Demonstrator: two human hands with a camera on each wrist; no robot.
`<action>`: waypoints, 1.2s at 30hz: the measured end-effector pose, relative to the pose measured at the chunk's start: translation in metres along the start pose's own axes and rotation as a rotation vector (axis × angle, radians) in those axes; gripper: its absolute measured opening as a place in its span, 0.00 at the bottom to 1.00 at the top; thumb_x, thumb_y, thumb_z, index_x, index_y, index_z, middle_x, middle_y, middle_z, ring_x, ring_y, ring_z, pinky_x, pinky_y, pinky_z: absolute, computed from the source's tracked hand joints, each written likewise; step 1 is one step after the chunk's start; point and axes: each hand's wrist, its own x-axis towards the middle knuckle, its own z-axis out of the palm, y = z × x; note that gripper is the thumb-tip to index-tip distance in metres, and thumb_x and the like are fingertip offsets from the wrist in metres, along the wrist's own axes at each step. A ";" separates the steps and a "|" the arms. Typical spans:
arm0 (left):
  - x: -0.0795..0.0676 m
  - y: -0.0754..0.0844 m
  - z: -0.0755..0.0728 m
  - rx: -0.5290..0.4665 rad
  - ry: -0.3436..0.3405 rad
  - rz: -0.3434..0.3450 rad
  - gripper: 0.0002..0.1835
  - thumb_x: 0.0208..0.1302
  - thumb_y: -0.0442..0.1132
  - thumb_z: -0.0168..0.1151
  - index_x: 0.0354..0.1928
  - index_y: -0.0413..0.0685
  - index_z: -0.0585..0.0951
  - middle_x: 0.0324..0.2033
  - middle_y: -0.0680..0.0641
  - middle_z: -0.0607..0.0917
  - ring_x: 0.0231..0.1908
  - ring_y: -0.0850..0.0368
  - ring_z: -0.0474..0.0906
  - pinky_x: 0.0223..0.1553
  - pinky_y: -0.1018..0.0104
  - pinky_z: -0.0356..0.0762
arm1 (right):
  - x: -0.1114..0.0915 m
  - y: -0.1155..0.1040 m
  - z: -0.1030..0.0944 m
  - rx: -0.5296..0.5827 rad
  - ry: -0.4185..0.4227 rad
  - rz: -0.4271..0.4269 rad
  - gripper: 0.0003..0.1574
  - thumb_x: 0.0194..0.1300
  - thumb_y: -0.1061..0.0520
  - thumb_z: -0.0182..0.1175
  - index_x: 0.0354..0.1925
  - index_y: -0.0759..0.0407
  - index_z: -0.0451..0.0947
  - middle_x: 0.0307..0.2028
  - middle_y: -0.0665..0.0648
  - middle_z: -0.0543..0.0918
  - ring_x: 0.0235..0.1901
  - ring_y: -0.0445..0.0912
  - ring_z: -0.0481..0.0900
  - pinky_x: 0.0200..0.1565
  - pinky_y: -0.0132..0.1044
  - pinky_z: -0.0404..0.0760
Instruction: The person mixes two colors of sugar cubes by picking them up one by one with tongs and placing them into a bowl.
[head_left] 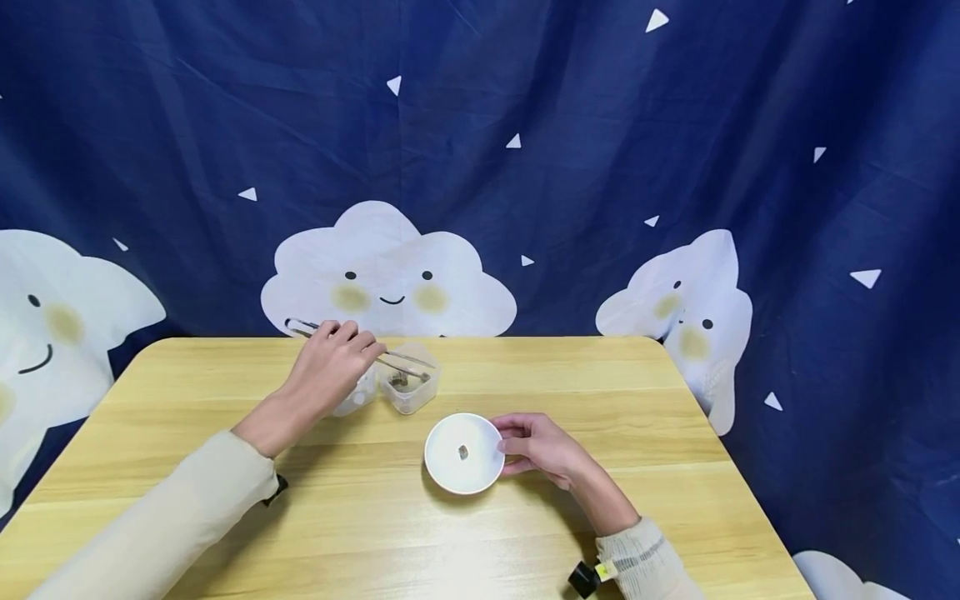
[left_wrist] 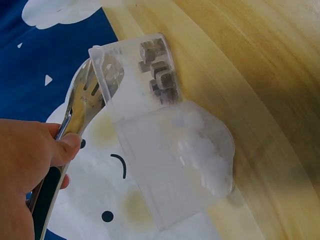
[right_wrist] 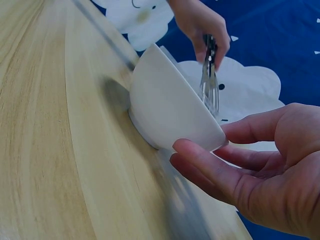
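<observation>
My left hand (head_left: 336, 367) grips a pair of metal tongs (left_wrist: 75, 107) with dark handles, near the back edge of the table. The tong tips reach over a small clear plastic container (head_left: 408, 402), which holds several brown cubes (left_wrist: 164, 79). In the head view the two tong arms stand apart. My right hand (head_left: 542, 450) holds a white bowl (head_left: 450, 477) by its right side, thumb and fingertips at the rim. One small brownish piece (head_left: 462, 452) lies at the bottom of the bowl.
Left of the cubes, a second clear container (left_wrist: 165, 165) holds blurred white pieces (left_wrist: 207, 160). Both stand on a wooden table (head_left: 360, 517), with a blue curtain (head_left: 480, 150) printed with clouds behind it.
</observation>
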 end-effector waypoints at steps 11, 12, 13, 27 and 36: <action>0.004 0.001 0.009 0.050 -0.007 0.057 0.11 0.68 0.29 0.56 0.40 0.48 0.87 0.34 0.48 0.88 0.37 0.47 0.77 0.42 0.55 0.74 | 0.000 -0.001 0.000 -0.005 -0.005 0.000 0.30 0.70 0.67 0.59 0.68 0.75 0.70 0.59 0.72 0.81 0.47 0.49 0.87 0.47 0.48 0.89; 0.004 0.001 0.010 0.055 -0.013 0.060 0.12 0.68 0.29 0.56 0.40 0.48 0.87 0.34 0.48 0.88 0.37 0.47 0.77 0.43 0.54 0.74 | 0.000 0.000 0.000 -0.006 -0.005 0.001 0.30 0.70 0.67 0.59 0.68 0.75 0.70 0.59 0.72 0.81 0.47 0.49 0.87 0.48 0.48 0.89; 0.004 0.001 0.010 0.059 -0.021 0.062 0.12 0.68 0.29 0.55 0.40 0.48 0.87 0.34 0.48 0.88 0.38 0.47 0.77 0.43 0.54 0.74 | 0.000 0.000 0.000 -0.006 -0.006 0.001 0.30 0.70 0.67 0.59 0.68 0.75 0.70 0.59 0.72 0.81 0.47 0.49 0.87 0.48 0.49 0.89; 0.008 0.001 0.017 0.123 -0.097 0.112 0.10 0.65 0.27 0.58 0.38 0.48 0.85 0.33 0.49 0.84 0.39 0.48 0.76 0.46 0.57 0.74 | 0.000 -0.001 0.001 -0.010 0.007 0.013 0.30 0.70 0.67 0.59 0.68 0.75 0.70 0.58 0.71 0.81 0.46 0.48 0.87 0.48 0.49 0.89; 0.012 0.005 0.015 0.127 -0.148 0.128 0.10 0.61 0.26 0.67 0.39 0.49 0.86 0.33 0.51 0.84 0.41 0.48 0.76 0.47 0.57 0.73 | 0.000 -0.001 0.001 -0.008 0.007 0.010 0.30 0.70 0.67 0.59 0.68 0.75 0.70 0.59 0.72 0.81 0.46 0.49 0.87 0.49 0.51 0.89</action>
